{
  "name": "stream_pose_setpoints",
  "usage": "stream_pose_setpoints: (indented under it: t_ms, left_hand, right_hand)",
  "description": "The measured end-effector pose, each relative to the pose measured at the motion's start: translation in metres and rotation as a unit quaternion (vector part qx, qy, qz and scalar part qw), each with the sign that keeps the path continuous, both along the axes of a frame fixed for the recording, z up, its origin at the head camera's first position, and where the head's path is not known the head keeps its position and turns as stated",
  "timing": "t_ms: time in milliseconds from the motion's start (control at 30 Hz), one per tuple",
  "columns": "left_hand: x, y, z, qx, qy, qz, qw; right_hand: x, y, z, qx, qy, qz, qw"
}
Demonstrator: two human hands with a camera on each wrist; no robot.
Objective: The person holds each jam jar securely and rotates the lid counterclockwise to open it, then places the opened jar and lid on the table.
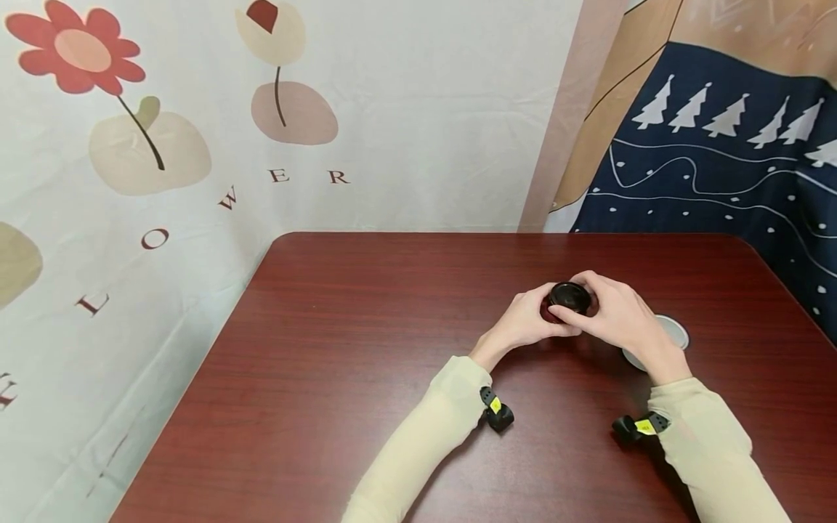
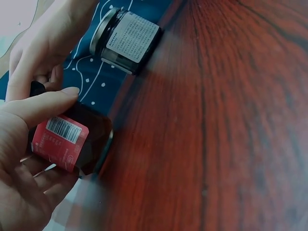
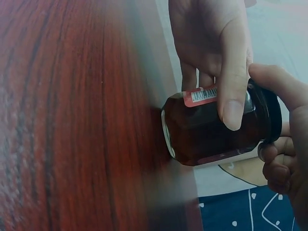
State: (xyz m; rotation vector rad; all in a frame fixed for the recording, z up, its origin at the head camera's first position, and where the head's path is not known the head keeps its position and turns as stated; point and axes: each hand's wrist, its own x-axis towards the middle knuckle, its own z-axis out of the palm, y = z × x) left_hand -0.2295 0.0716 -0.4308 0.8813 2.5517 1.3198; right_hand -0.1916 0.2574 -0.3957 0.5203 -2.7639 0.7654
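Note:
A dark glass jar (image 3: 202, 130) with a black lid (image 1: 569, 296) stands upright on the table. Its red barcode label (image 2: 60, 142) shows in the left wrist view. My left hand (image 1: 523, 318) grips the jar's body, thumb on one side and fingers round the other. On the lid's rim, my right hand (image 1: 617, 311) holds with thumb and curled fingers. Beside my right wrist is a second jar (image 2: 129, 38) with a pale lid (image 1: 673, 333) and a white printed label. In the head view my right wrist hides part of it.
Both jars stand on a reddish-brown wooden table (image 1: 366, 327). Behind its far edge hangs a white cloth (image 1: 425, 145) with printed flowers and letters. A navy cloth (image 1: 706, 167) with white trees hangs at the right.

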Motion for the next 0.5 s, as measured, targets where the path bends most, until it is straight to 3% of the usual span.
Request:
stream_pose_setpoints:
  t_ms: [267,500]
  left_hand:
    - [0.0002,0.0006,-0.0008,0.033,0.007,0.021,0.9992]
    - [0.0063,0.002,0.0001,-0.007,0.036,0.058,0.9976]
  right_hand:
    - [0.0009,-0.0036,-0.001,-0.012,0.01,-0.015,0.9998]
    - [0.001,-0.0063,-0.004,-0.011,0.029,-0.026,0.9992]
